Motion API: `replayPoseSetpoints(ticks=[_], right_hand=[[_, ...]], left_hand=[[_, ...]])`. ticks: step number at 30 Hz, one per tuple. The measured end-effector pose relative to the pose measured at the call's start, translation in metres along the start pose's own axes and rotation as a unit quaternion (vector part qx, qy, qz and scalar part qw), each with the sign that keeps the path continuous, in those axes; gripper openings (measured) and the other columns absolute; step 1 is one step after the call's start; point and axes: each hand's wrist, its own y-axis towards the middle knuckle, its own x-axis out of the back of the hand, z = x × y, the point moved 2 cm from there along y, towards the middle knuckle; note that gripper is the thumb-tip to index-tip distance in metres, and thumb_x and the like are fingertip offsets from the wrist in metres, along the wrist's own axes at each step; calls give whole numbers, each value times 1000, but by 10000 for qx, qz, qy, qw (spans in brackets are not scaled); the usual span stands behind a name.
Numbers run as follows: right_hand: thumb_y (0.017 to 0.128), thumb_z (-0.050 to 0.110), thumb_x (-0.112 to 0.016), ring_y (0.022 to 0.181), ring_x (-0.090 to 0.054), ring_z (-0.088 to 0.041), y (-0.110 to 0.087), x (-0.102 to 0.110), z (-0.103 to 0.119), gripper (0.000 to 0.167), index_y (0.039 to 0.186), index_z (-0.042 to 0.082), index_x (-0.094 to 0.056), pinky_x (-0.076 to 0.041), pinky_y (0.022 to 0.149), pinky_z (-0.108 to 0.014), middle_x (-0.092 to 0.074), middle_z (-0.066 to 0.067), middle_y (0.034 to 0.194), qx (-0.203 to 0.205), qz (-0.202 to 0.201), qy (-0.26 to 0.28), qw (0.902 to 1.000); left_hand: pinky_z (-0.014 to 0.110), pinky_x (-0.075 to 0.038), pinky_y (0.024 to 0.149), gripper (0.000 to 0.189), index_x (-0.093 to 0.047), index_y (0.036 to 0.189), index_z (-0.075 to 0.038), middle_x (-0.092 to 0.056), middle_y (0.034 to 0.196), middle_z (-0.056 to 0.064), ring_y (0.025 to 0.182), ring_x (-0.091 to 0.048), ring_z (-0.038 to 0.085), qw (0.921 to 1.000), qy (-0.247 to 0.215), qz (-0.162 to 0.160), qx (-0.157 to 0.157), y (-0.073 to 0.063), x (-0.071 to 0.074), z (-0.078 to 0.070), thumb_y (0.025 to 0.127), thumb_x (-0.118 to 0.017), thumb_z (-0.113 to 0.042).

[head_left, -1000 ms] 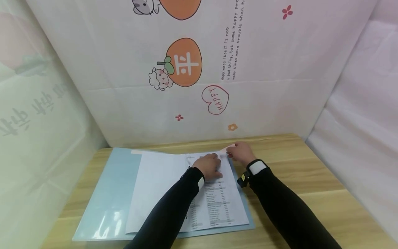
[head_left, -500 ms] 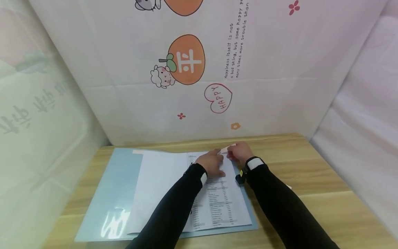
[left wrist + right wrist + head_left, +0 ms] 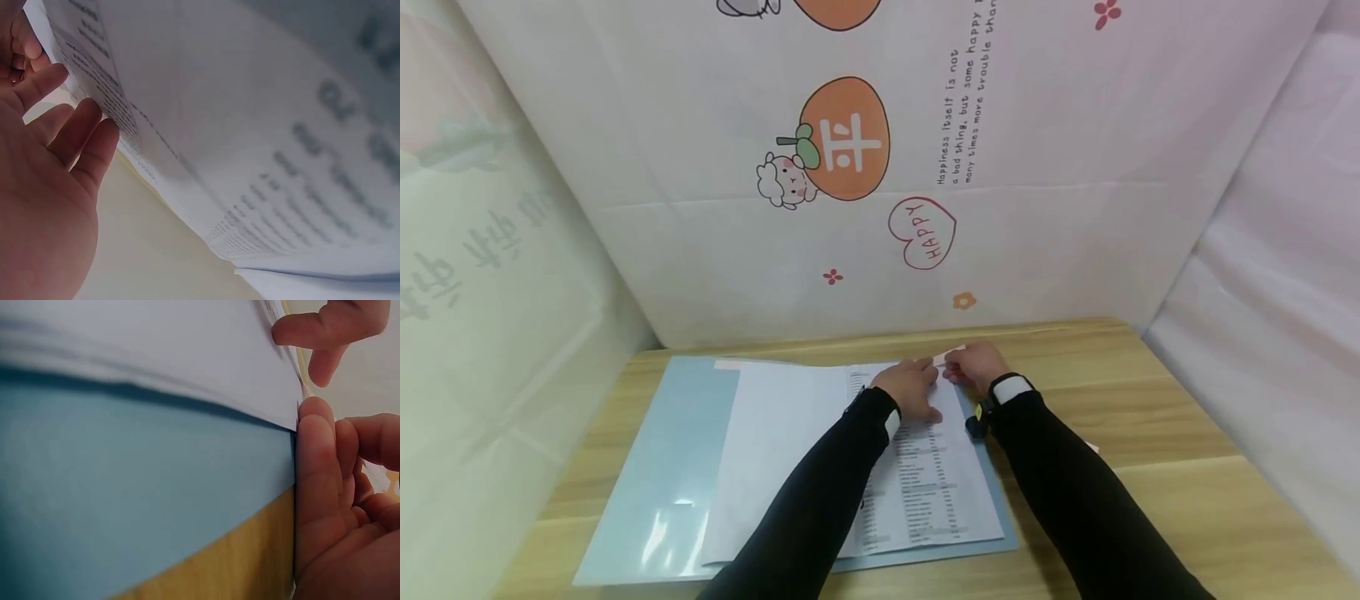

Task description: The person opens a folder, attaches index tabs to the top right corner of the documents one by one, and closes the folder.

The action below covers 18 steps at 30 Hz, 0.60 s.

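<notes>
My left hand [image 3: 910, 389] rests on a printed sheet [image 3: 925, 492], near its upper edge. In the left wrist view its fingers [image 3: 81, 131] lie fairly straight against the paper. At the sheet's top right corner my right hand [image 3: 977, 367] pinches a pale pink strip [image 3: 950, 356]. The right wrist view has the right hand [image 3: 337, 500] at the corner of the paper and the light blue folder [image 3: 144, 481]; the strip is mostly hidden there. Beneath the papers the light blue folder [image 3: 662, 475] lies flat on the table. A blank white page [image 3: 782, 433] covers its middle.
Another pale strip [image 3: 727, 364] sits at the blank page's top left. A small pale piece [image 3: 1093, 447] shows beside the right sleeve. The wooden table [image 3: 1157, 433] ends at a printed white cloth [image 3: 1037, 208] behind, with more cloth at both sides.
My left hand has slid slightly up and right toward the strip. The right hand keeps its hold at the corner. A small pale piece has come into view by the right sleeve.
</notes>
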Motion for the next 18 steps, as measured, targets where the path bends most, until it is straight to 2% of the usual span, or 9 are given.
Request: replayPoseSetpoints(ticks=[5, 9, 11, 13, 14, 15, 16, 18], right_hand=[[95, 8, -62, 69, -68, -17, -5, -2, 2, 20, 110, -4, -59, -56, 62, -26, -70, -14, 83, 44, -30, 103, 9999], [95, 7, -62, 68, -68, -17, -10, -2, 4, 16, 108, -3, -60, -55, 60, -25, -69, -13, 82, 97, -25, 10, 9999], [95, 7, -60, 65, -66, -18, -11, -1, 6, 13, 103, -2, -60, -54, 58, -26, -67, -12, 78, 160, 42, -271, 9995], [94, 10, -58, 59, -62, -19, -10, 1, 7, 14, 95, -4, -60, -51, 53, -28, -64, -12, 72, 354, 95, -1030, 9940], [93, 12, -58, 56, -59, -20, -9, 2, 8, 17, 89, -5, -60, -49, 51, -30, -62, -12, 68, 561, 118, -1563, 9860], [92, 15, -58, 57, -57, -23, -9, 4, 10, 22, 90, -7, -59, -47, 51, -32, -60, -14, 72, 773, 62, -2223, 9719], [91, 17, -57, 64, -58, -28, -9, 5, 12, 29, 96, -12, -58, -47, 54, -35, -60, -18, 77, 1001, -56, -2874, 9526], [88, 17, -59, 82, -59, -37, -9, 5, 17, 40, 109, -17, -55, -50, 65, -41, -61, -25, 94, 1574, -366, -3977, 9032]], left_hand=[[32, -40, 102, 78, -45, 150, -23, -38, 156, -7, 128, -44, 18, 9998, 184, 8, -32, 0, 3, -2, 85, -69, -60], [31, -44, 96, 79, -45, 149, -24, -42, 153, -9, 119, -47, 17, 9997, 254, -24, 39, -1, 2, -5, 84, -69, -62], [31, -44, 95, 79, -46, 149, -25, -42, 153, -9, 119, -46, 17, 9996, 251, -42, 83, 0, 0, -5, 83, -69, -63], [31, -43, 96, 81, -44, 151, -26, -40, 154, -10, 121, -44, 17, 9996, 238, -21, 128, 1, -2, -5, 83, -68, -64], [31, -42, 98, 82, -42, 151, -26, -39, 155, -10, 123, -43, 18, 9996, 239, -11, 143, 2, -3, -5, 83, -68, -64], [31, -41, 99, 83, -42, 152, -26, -37, 156, -11, 125, -42, 18, 9996, 222, -1, 163, 3, -4, -5, 83, -67, -65], [31, -40, 101, 83, -41, 153, -27, -36, 156, -11, 128, -41, 19, 9996, 213, 13, 179, 3, -5, -5, 84, -67, -65], [32, -37, 105, 84, -38, 154, -28, -33, 158, -12, 134, -37, 19, 9996, 177, 43, 212, 4, -6, -4, 84, -65, -65]])
